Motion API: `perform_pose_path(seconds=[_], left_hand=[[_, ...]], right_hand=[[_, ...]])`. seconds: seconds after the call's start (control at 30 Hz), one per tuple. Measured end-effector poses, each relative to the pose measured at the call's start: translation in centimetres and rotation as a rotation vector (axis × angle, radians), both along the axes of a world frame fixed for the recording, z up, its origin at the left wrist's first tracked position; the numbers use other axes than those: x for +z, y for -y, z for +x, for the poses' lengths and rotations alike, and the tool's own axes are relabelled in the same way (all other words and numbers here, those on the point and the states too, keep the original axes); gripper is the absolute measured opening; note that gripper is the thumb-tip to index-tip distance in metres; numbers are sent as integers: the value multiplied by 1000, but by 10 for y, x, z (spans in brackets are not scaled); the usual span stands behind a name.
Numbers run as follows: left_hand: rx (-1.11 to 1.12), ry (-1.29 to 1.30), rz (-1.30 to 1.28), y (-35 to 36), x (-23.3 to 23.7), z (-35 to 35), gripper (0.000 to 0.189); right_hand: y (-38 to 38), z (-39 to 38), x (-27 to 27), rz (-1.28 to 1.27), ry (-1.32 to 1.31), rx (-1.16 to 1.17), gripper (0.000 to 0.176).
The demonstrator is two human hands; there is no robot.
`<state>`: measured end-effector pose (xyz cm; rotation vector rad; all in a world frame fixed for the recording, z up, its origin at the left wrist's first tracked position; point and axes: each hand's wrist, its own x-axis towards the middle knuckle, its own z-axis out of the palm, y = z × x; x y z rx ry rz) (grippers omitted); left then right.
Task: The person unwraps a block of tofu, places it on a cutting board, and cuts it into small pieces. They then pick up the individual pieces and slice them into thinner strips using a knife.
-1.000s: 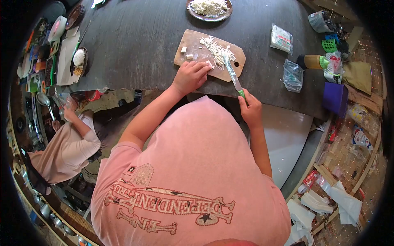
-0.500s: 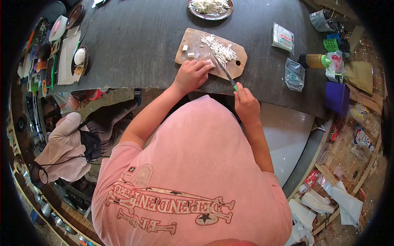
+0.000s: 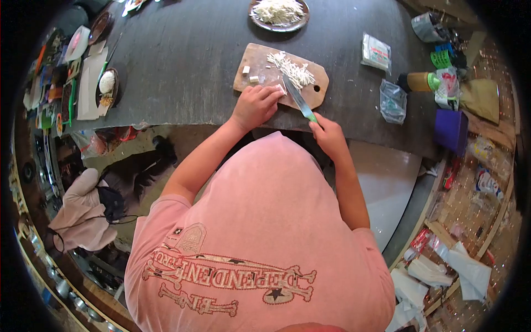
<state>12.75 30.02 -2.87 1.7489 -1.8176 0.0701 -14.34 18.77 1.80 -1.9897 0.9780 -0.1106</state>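
Note:
A wooden cutting board (image 3: 251,55) lies on the dark table near its front edge. On it is a pile of thin white strips (image 3: 293,70), with small white blocks (image 3: 254,79) on the left. My left hand (image 3: 255,106) is at the board's front edge, fingers closed on a pale block of food (image 3: 282,89) that shows only at the fingertips. My right hand (image 3: 330,135) grips the green handle of a knife (image 3: 299,99). The blade points up and left across the board, its tip beside the pale block and the strips.
A plate (image 3: 278,27) of white strips stands beyond the board. Plastic packets (image 3: 376,52), a clear bag (image 3: 393,102) and a jar (image 3: 418,82) are to the right. At left sits a bowl (image 3: 107,83) of white stuff. Another person (image 3: 88,210) is below the table's left side.
The knife blade has turned so its broad side shows more, and my right hand has shifted slightly down. My left hand stays on the pale block. The other person's legs have moved.

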Motion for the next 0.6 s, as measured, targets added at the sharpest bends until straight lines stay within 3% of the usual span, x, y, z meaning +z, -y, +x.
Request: perform_pose_path(seconds=[0.07, 0.13, 0.23, 0.33, 0.6], left_hand=[[-15, 2, 0, -5, 2, -3, 40], [-12, -17, 12, -10, 1, -3, 39], [-31, -30, -15, -6, 1, -3, 39], [-17, -10, -4, -5, 2, -3, 37], [-13, -17, -7, -6, -1, -3, 37]], right_hand=[[-15, -17, 15, -157, 89, -43, 29], [-26, -21, 26, -108, 31, -65, 32], [-31, -20, 20, -313, 126, -18, 34], [-37, -14, 12, -444, 59, 35, 36], [-41, -11, 12, -507, -15, 85, 39]])
